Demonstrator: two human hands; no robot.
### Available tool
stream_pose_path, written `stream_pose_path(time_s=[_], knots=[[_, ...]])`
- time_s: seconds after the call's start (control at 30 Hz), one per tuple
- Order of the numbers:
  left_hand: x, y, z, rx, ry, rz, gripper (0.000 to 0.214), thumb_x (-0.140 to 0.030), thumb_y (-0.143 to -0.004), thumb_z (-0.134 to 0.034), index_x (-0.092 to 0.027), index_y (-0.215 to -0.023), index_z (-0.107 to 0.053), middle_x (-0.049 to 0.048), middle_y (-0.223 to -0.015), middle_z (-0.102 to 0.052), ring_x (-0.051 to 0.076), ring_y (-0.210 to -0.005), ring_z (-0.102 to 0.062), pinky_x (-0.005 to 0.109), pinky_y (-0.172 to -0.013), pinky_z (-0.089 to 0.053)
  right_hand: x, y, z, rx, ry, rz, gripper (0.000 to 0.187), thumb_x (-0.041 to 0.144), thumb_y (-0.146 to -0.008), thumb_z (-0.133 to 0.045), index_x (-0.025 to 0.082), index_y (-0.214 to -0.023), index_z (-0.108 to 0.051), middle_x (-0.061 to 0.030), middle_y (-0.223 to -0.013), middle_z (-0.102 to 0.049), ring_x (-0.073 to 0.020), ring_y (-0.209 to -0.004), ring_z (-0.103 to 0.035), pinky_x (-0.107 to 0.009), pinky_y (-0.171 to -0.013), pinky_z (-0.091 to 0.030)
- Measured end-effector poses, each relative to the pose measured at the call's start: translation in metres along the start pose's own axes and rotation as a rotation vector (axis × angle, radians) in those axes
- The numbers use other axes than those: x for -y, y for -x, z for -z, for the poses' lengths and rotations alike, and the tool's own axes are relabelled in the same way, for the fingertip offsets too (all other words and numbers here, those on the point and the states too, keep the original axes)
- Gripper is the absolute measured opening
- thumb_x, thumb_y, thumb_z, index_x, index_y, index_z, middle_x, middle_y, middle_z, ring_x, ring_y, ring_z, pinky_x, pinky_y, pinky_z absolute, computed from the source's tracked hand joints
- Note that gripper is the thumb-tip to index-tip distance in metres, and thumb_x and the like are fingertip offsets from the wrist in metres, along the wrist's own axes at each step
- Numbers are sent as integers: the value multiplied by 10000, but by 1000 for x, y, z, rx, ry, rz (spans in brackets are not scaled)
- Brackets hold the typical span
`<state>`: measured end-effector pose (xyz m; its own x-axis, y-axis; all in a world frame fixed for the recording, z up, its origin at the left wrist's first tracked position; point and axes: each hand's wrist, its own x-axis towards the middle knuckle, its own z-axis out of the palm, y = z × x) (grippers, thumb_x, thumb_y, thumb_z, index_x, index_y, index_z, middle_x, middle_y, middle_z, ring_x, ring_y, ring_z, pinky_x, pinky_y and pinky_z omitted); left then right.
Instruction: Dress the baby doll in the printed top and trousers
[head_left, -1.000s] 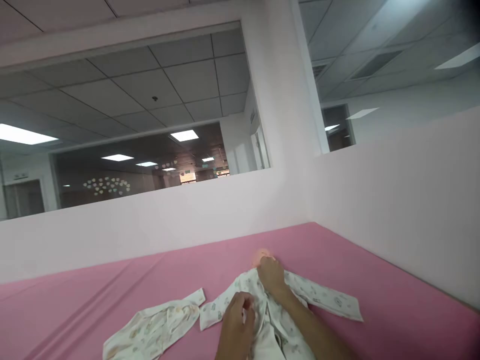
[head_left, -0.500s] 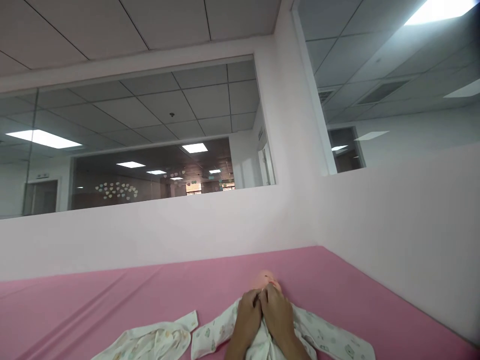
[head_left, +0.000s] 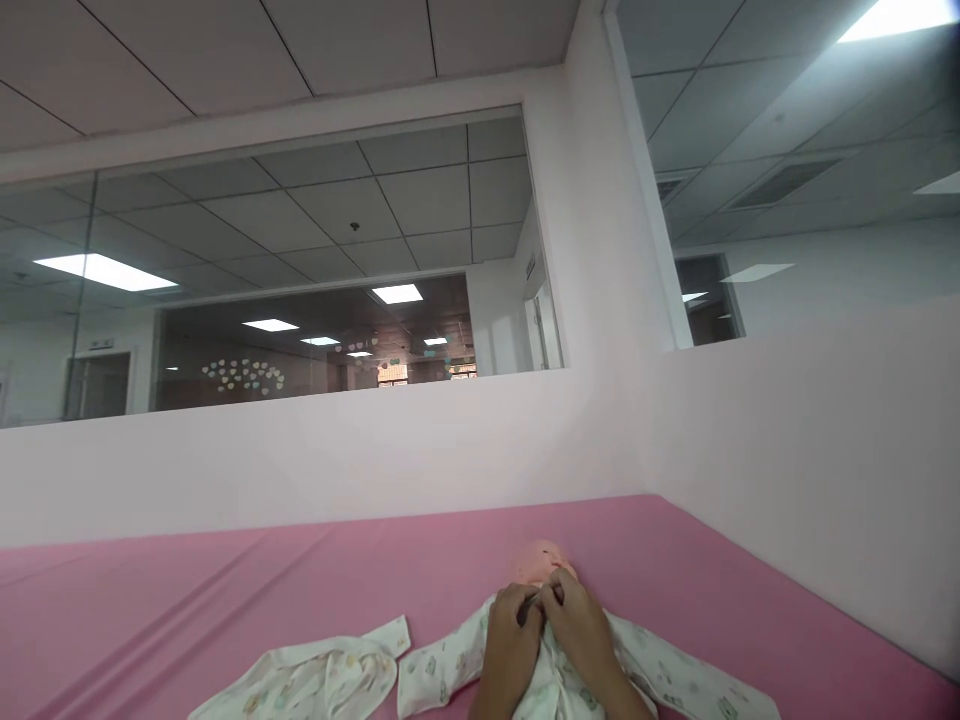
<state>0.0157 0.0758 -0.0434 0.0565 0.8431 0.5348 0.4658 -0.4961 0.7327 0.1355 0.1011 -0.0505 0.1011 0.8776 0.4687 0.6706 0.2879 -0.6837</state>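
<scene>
A baby doll lies on its back, its head showing just beyond my hands. It wears a white printed baby top with both sleeves spread out sideways. My left hand and my right hand meet at the neck of the top, below the doll's chin. Both pinch the collar cloth, fingers bent and tips close together. Whatever fastening may lie under the fingertips is hidden. Left of the doll, a second white printed garment lies crumpled, a short strip of it pointing up and right.
Pink sheeting covers the surface, with creases at the left. A white wall rises behind it and turns a corner to the right. Above are glass windows onto other rooms.
My hands have shifted slightly apart at the fingertips and stay at the collar. More of the doll's head shows. The whole view has moved a little, so things sit farther right.
</scene>
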Motion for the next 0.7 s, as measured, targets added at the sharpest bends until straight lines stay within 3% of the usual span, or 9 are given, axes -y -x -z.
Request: stream_pose_path(time_s=[0.2,0.43,0.7], knots=[[6,-1,-3,-10,-15,-12,279,-304,-841,-470,-211,-962,-703,56,-1029,-691,206,-997,-577,313,-930,-395,-11,1,-12,-59,156,114,247,276,-944,-287,233,-783,-470,-23,-770,-668,-191,-725,-634,-275,-598,-344],[3,2,-3,-14,-127,-39,269,-357,-861,-466,-215,-898,-692,64,-975,-688,234,-968,-558,357,-895,-377,-11,11,-17,-115,469,231,199,100,-916,-336,208,-888,-501,-49,-763,-675,-211,-677,-669,-299,-540,-286],[5,3,-4,-3,-154,-34,222,-299,-842,-453,-218,-859,-659,59,-965,-670,226,-972,-546,350,-897,-359,-19,10,-21,-104,492,306,224,120,-950,-317,206,-886,-514,-59,-848,-681,-210,-724,-659,-311,-576,-305]])
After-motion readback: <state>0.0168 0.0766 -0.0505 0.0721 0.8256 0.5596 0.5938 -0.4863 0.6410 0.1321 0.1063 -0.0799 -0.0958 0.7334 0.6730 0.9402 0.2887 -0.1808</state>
